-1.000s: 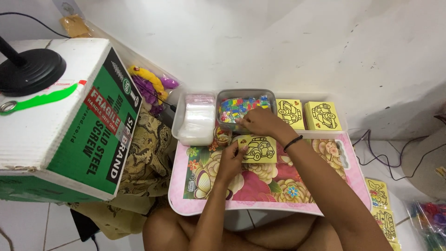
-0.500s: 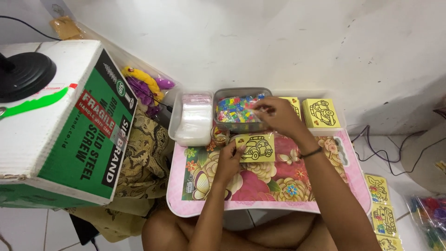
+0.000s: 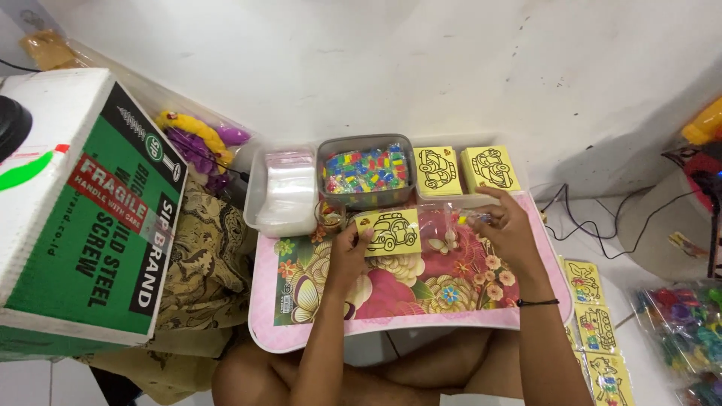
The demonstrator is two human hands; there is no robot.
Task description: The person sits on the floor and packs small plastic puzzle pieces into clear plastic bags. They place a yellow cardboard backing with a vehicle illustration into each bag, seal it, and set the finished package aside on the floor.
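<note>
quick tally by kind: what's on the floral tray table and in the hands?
Yellow cards: 3, two stacks at the back, one under the left hand at
Grey bead tub: 1
Clear bag tub: 1
Clear bag by the right hand, at: 1
Total: 6

The left hand covered the left edge of the yellow card. What the right hand pinched was too small to identify. The cardboard box was cut off at the left edge, and the bag of coloured pieces at the right edge.
</note>
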